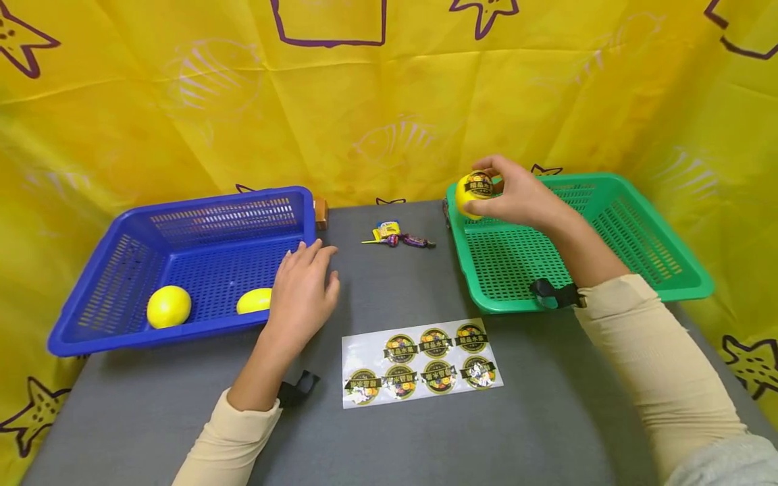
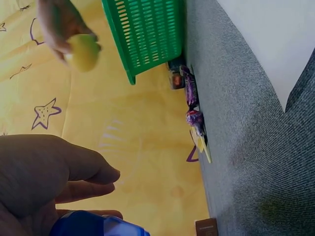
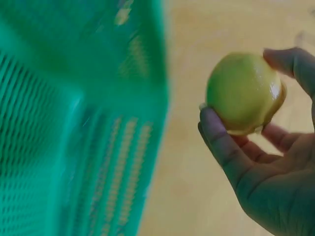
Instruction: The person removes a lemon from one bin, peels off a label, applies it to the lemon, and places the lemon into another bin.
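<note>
The right hand [image 1: 523,196] holds a yellow lemon [image 1: 475,194] above the near left corner of the green basket [image 1: 638,236], its fingers [image 3: 221,142] curled round the fruit and pinching it between thumb and fingertips; a round dark sticker shows on the lemon's upper face. The left hand [image 1: 302,293] rests on the grey worktop [image 1: 425,432] with its fingers [image 1: 316,253] straight and lightly spread, their tips touching the near right corner of the blue basket [image 1: 109,297]. Just left of those fingers, inside the blue basket, lies a second lemon [image 1: 254,301], partly hidden by the hand, and farther left a third lemon [image 1: 169,306]. Near the left wrist, to its right, a sticker sheet [image 1: 421,362] lies flat on the worktop with seven round labels on it. Between the two baskets, beyond the fingertips of the left hand, lie a few wrapped sweets [image 1: 398,237]. A small brown block [image 1: 321,213] sits just behind the blue basket's far right corner. A yellow cloth [image 1: 389,101] with purple stars hangs behind everything.
</note>
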`<state>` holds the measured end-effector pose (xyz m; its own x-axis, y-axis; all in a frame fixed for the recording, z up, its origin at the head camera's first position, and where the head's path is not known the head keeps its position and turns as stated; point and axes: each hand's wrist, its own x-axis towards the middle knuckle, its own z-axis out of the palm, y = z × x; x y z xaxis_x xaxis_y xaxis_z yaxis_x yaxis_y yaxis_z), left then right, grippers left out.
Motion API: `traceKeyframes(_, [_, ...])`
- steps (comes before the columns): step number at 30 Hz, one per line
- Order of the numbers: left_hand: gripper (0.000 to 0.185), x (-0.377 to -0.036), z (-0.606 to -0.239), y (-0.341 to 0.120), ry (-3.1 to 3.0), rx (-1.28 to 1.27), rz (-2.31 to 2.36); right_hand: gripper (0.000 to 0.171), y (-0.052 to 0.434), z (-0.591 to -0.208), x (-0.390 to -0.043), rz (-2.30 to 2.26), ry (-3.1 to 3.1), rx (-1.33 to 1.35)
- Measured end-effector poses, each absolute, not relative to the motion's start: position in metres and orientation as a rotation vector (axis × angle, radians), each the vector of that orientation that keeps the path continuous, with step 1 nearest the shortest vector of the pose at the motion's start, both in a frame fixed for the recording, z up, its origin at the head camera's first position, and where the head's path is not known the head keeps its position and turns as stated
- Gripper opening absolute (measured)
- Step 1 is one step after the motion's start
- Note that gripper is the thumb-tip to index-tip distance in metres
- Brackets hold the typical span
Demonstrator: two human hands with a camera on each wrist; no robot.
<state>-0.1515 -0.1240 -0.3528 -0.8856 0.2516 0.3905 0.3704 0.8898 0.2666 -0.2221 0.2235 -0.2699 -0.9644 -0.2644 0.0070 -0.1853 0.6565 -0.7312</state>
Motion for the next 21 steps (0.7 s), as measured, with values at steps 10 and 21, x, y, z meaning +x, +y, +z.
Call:
traceKeyframes(10, [0.033, -0.151, -0.354, -0.123, -2.746, -0.454, -0.446, 0.054, 0.245, -0.327, -0.277, -0.658, 2.69, -0.541])
traceKeyframes(21, [0.029, -0.151, -0.356, -0.12, -2.746, -0.449, -0.426, 0.061, 0.237, -0.342, -0.281, -0.484, 2.715, -0.428])
